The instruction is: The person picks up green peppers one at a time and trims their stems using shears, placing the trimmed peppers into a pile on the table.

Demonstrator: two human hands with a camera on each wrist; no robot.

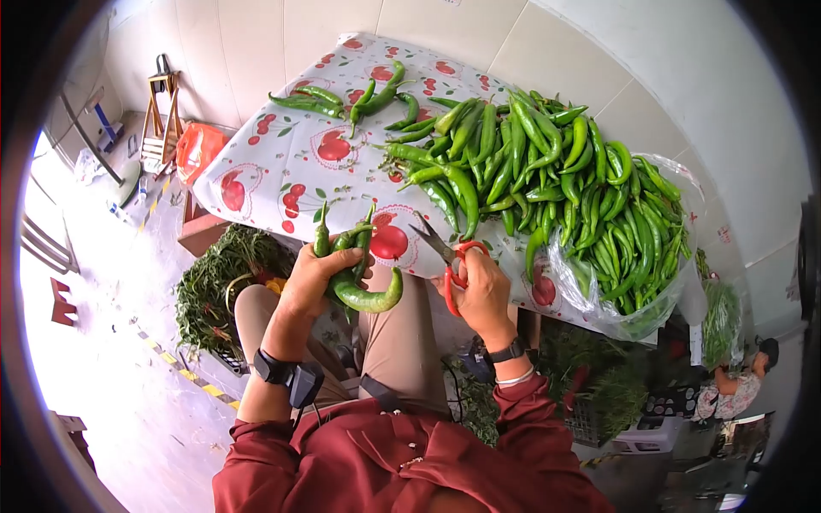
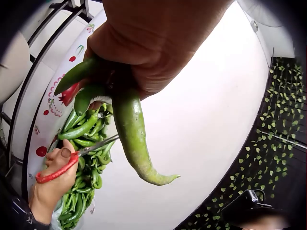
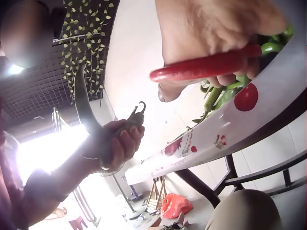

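Several long green chili peppers (image 1: 369,297) are bunched in my left hand (image 1: 310,275), in front of the table edge. Their stems point up and one curved pepper hooks out to the right; in the left wrist view that pepper (image 2: 132,134) hangs below the palm. My right hand (image 1: 486,295) grips a pair of red-handled scissors (image 1: 440,245), fingers through the loops. The blades point up and left, towards the bunch, and look slightly parted in the head view. In the right wrist view a red scissor handle (image 3: 204,67) crosses the hand, while the blades are hidden.
A big heap of green chili peppers (image 1: 522,162) spills from a clear plastic bag (image 1: 658,312) on the patterned tablecloth (image 1: 282,162). Several loose peppers (image 1: 376,101) lie at the back. Leafy greens (image 1: 227,278) fill a crate below left. An orange bag (image 1: 200,147) stands beyond.
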